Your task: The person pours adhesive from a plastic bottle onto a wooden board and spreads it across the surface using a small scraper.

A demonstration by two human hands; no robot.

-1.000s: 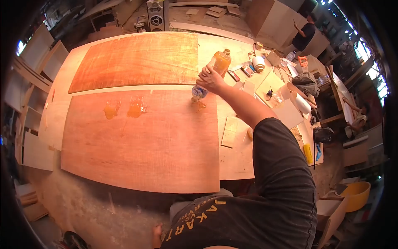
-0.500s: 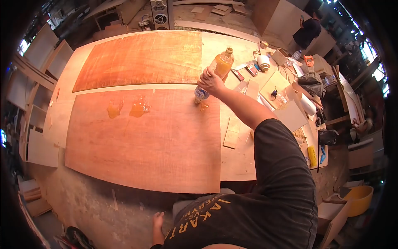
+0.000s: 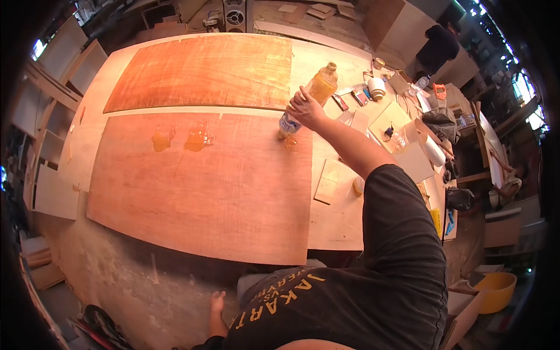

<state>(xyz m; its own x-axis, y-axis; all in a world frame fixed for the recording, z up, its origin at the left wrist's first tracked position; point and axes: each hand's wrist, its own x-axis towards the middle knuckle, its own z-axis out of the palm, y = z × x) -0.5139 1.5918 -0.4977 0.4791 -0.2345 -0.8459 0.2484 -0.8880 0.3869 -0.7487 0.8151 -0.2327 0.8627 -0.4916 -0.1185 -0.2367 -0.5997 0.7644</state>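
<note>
My right hand (image 3: 305, 109) is wrapped round a clear plastic bottle (image 3: 322, 86) of amber liquid. The bottle is tilted, its narrow end up and away to the right. Its blue-labelled lower end is over the right part of a plywood sheet (image 3: 198, 192), where a small amber patch (image 3: 291, 142) shows. Two glossy amber puddles (image 3: 199, 137) lie on the same sheet, further left. Low in the view, beside my body, my left hand (image 3: 217, 301) hangs with fingers loosely apart and nothing visible in it.
Behind lies a second, darker orange sheet (image 3: 204, 73), apparently coated. On the table's right are a white roll of tape (image 3: 376, 88), a wood offcut (image 3: 328, 182), a small jar (image 3: 359, 186) and an orange-handled saw (image 3: 439, 91). A person (image 3: 438, 49) stands at the back right.
My right hand and the bottle stay over the sheet's right side, with the bottle leaning slightly more to the right. The view has shifted a little, and a small jar now shows beside my arm.
</note>
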